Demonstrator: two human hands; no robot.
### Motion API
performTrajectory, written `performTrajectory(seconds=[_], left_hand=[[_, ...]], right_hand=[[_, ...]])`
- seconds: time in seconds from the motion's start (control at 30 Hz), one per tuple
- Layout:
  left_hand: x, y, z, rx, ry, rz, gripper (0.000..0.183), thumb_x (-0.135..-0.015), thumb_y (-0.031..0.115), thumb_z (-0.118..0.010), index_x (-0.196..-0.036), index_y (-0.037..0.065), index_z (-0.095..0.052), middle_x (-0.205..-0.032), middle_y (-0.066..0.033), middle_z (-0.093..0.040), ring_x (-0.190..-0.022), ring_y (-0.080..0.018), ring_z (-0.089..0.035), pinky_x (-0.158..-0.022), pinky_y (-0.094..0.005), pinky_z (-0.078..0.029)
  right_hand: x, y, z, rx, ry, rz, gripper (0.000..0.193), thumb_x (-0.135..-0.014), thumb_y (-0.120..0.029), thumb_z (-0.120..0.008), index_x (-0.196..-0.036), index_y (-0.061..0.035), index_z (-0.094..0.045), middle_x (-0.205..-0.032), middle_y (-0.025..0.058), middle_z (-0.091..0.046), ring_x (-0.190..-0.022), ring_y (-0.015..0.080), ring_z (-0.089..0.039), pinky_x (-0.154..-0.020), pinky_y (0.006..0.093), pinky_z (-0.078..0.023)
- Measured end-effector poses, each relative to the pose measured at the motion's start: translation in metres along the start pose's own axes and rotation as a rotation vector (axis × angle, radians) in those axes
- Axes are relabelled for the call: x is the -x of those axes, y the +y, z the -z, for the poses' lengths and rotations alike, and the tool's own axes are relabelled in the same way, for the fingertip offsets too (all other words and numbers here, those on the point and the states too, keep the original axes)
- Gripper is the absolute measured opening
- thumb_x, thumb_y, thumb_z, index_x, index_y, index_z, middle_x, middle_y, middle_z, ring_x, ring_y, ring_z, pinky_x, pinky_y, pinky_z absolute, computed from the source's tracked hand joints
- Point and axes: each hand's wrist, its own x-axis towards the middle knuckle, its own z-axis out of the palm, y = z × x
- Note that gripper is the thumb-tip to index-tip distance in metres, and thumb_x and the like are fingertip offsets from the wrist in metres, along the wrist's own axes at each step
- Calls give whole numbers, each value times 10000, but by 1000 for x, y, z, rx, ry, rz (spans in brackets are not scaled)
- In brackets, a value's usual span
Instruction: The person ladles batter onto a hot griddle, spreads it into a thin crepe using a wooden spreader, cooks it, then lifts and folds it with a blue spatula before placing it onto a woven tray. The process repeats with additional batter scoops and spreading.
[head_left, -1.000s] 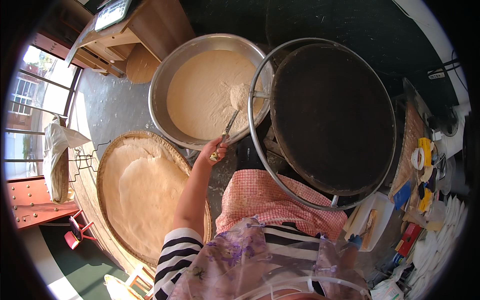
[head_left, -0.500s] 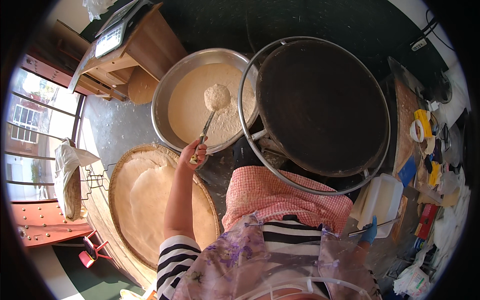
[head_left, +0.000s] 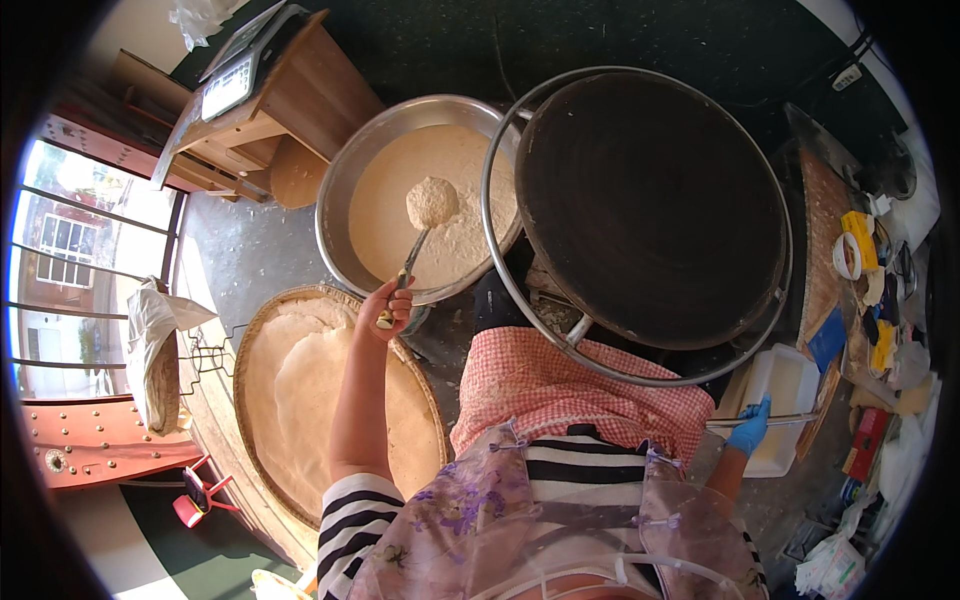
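Right now, taking the view as a clock face, the bare left hand [head_left: 392,308] is sitting near nine o'clock, its fingers wrapping snugly around the pale greenish grip of a thin-shafted metal ladle [head_left: 414,252]. The scoop is pointing toward twelve, carrying a rounded heap of thick beige batter [head_left: 432,203] within the outline of a wide, round steel bowl [head_left: 333,212] at eleven. Whether the scoop is touching the batter below, I cannot tell. At four o'clock the blue-gloved right hand [head_left: 748,430] is clasping a long, narrow metal strip [head_left: 790,420], fingers folding over it, beside a white rectangular plastic tub [head_left: 768,372]. A broad, black, flat round griddle [head_left: 655,210] is filling two o'clock inside a tubular metal ring [head_left: 486,197], and a round, woven-rimmed tray [head_left: 240,370] of thin tan flatbreads [head_left: 340,390] is lying at eight.

As for trouble, the scoop is looking heaped, so a tilting wrist could be shedding batter. The ring is overlapping the bowl's three-o'clock edge in view, so a low sideways swing might be catching the ladle there. The strip is jutting past both sides of the glove, so a careless turn could be knocking the tub.
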Motion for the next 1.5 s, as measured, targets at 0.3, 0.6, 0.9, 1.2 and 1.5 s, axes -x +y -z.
performTrajectory(seconds=[0.3, 0.6, 0.9, 1.2, 1.5], left_hand=[[52, -10, -105, -338, 93, -146, 301, -942, 263, -391, -1145, 46, -443, -655, 10, -402, -457, -59, -355, -373, -197, -302], [-5, -88, -202, -884, 171, -513, 284, -923, 257, -450, -1130, 63, -476, -650, -8, -479, -434, -65, -414, -350, -196, -338], [-116, -165, -98, -1952, 515, -1323, 432, -806, 194, -573, -1206, 54, -490, -812, -208, -609, -698, -375, -596, -596, -417, -479], [-103, -129, -89, -2017, 357, -1636, 428, -801, 120, -594, -1215, 82, -492, -705, -81, -565, -554, -201, -563, -470, -328, -446], [-95, -110, -114, -946, 285, -707, 139, -879, 148, -506, -918, 32, -571, -581, 1, -502, -391, -66, -436, -346, -201, -333]], right_hand=[[28, -3, -97, -67, -318, 190, 301, -862, -99, -501, -1149, -29, -558, -1156, 85, -551, -1034, 197, -524, -870, 334, -435], [24, -2, -114, -86, -293, 79, 322, -811, -15, -515, -1129, 25, -542, -1090, 155, -581, -887, 240, -612, -767, 339, -479], [6, -7, -114, 126, -255, 222, 303, -827, -51, -521, -1123, 0, -564, -1109, 121, -584, -890, 208, -594, -793, 320, -470], [123, -141, -249, 241, -715, 380, 426, -872, -177, -544, -1283, -135, -442, -675, -25, -496, -510, 22, -435, -397, 156, -341], [185, -148, -457, 776, -999, 529, 555, -879, -134, -485, -1383, -154, -252, -809, 117, -568, -579, 153, -556, -495, 305, -478]])
